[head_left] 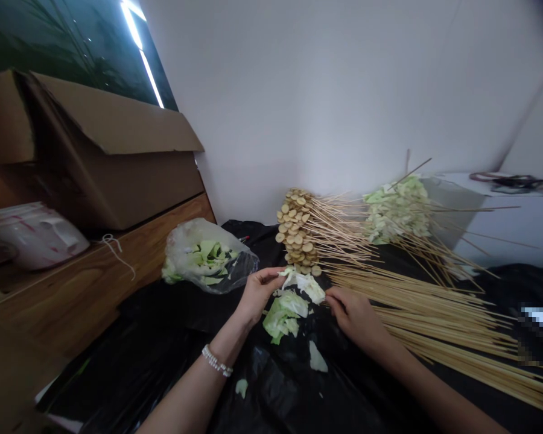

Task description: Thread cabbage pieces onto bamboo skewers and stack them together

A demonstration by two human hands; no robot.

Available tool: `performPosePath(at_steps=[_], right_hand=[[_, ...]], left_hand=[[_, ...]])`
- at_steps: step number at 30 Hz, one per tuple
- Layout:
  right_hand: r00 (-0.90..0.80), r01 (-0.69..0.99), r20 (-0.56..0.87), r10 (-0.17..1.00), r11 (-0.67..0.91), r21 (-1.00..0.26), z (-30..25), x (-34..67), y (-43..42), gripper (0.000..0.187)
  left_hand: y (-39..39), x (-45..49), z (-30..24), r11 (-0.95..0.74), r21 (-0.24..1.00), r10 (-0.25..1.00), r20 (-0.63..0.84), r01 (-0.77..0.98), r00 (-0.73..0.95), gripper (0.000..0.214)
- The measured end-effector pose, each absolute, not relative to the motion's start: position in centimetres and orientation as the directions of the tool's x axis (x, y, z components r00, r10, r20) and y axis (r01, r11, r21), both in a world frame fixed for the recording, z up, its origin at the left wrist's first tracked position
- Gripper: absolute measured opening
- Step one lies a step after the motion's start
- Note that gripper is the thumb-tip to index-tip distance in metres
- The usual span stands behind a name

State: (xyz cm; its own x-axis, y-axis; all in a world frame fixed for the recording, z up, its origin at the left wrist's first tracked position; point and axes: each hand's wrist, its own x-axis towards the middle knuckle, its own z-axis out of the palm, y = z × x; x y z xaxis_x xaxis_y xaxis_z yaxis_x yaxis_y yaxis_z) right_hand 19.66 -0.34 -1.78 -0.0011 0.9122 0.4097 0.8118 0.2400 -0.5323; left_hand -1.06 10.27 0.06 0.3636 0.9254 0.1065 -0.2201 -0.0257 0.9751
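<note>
As the left hand's grip (259, 295) and right hand's grip (355, 316) are closed on a torn cabbage piece (304, 286), loose cabbage (283, 316) lies just below on black plastic sheeting (163, 355). Beyond, a clear plastic bag (185, 244) holds more cabbage pieces (210, 256), with a white plastic tub (34, 236) and an open cardboard box (117, 181) farther left.

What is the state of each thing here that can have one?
left hand, pinching a cabbage piece
right hand, fingertips at that piece's edge
plastic bag, open, cabbage inside
bare skewers, lying loose
round-slice skewers, threaded, stacked
cabbage skewers, threaded, stacked
cardboard box, flaps open
</note>
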Motion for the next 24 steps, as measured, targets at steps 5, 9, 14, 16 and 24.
performPosePath(at_steps=[5, 9, 14, 16, 24], right_hand=[[-0.002, 0.813, 0.374, 0.928, 0.219, -0.539, -1.86, 19.5, -0.37, 0.029], [-0.007, 0.825, 0.367, 0.93, 0.213, -0.524, -2.07, 19.57, -0.3, 0.03], [-0.023, 0.849, 0.361, 0.932, 0.209, -0.486, -2.15, 19.69, -0.19, 0.031], [-0.027, 0.854, 0.354, 0.935, 0.206, -0.478, -2.13, 19.72, -0.16, 0.031], [-0.017, 0.86, 0.348, 0.937, 0.191, -0.473, -2.13, 19.62, -0.15, 0.032]], left_hand=[[10.07, -0.84, -0.05, 0.133, 0.942, 0.928, -0.009, -0.308, 0.372, 0.038], [9.97, -0.77, -0.14, 0.124, 0.947, 0.926, -0.002, -0.298, 0.377, 0.037], [10.16, -0.67, -0.61, 0.11, 0.961, 0.92, -0.002, -0.254, 0.391, 0.037], [10.2, -0.63, -0.75, 0.116, 0.962, 0.914, -0.006, -0.249, 0.405, 0.037], [9.86, -0.47, -0.77, 0.101, 0.967, 0.911, 0.004, -0.233, 0.412, 0.038]])
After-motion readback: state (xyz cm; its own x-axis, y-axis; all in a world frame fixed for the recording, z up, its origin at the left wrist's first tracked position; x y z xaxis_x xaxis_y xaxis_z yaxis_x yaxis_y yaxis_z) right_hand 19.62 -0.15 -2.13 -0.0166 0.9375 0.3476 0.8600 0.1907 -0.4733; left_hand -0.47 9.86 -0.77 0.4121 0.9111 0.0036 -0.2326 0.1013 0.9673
